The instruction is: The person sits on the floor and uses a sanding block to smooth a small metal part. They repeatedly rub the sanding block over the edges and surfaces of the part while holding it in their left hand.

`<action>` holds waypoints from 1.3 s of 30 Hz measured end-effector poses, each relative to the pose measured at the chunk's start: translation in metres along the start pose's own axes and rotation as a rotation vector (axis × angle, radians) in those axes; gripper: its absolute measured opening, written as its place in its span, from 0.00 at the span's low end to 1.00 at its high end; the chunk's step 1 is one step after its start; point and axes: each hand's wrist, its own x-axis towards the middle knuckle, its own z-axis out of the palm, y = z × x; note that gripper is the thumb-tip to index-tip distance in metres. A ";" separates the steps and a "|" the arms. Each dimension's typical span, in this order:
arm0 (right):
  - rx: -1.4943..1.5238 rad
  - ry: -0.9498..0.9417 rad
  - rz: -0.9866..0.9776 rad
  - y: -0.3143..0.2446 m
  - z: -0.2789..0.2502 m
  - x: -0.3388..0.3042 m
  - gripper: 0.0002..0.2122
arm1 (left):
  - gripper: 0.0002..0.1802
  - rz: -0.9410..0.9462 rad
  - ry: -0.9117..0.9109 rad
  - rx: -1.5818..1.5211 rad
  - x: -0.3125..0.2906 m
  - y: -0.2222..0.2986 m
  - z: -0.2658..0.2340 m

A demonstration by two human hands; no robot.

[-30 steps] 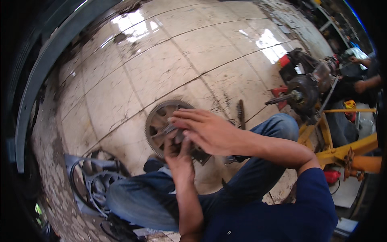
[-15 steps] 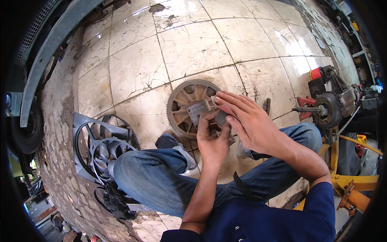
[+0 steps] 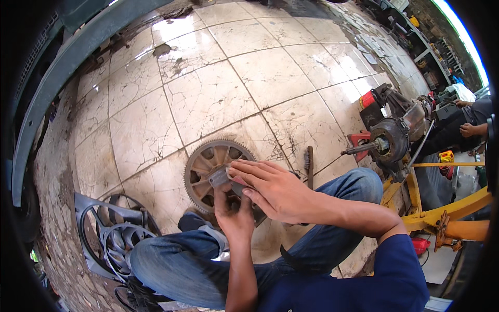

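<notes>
In front of my knees, a rusty toothed flywheel (image 3: 196, 165) lies on the tiles. Over its right part, my left hand (image 3: 236, 221) grips a small grey metal part (image 3: 219, 178), with thumb and fingers curled around its lower side. A reddish sheet, seemingly sandpaper (image 3: 237, 180), is pinched under the fingers of my right hand (image 3: 278, 190) and pressed against the top of that part. Much of the metal part is hidden by both hands. Just beyond my right hand rests a brush with a wooden handle (image 3: 310, 169).
A grey fan shroud (image 3: 86, 208) lies by my left knee. To the right stand a large mechanical assembly (image 3: 392, 143) and a yellow frame (image 3: 442, 216). Another person's hand (image 3: 469, 130) shows at the far right. A grey metal beam (image 3: 39, 99) curves along the left.
The view has shifted, so the flywheel and hands appear lower and further left. Another person has come into view at right. Both hands keep their hold.
</notes>
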 end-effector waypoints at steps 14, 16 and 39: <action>0.027 -0.004 0.076 0.006 0.008 -0.003 0.20 | 0.10 -0.022 -0.052 -0.191 -0.001 0.000 0.003; 0.068 0.012 0.029 0.004 0.010 -0.004 0.20 | 0.10 -0.044 0.004 -0.185 0.004 0.006 -0.001; 0.049 -0.008 0.107 0.004 0.006 0.001 0.18 | 0.15 0.042 -0.100 -0.013 -0.007 -0.015 0.008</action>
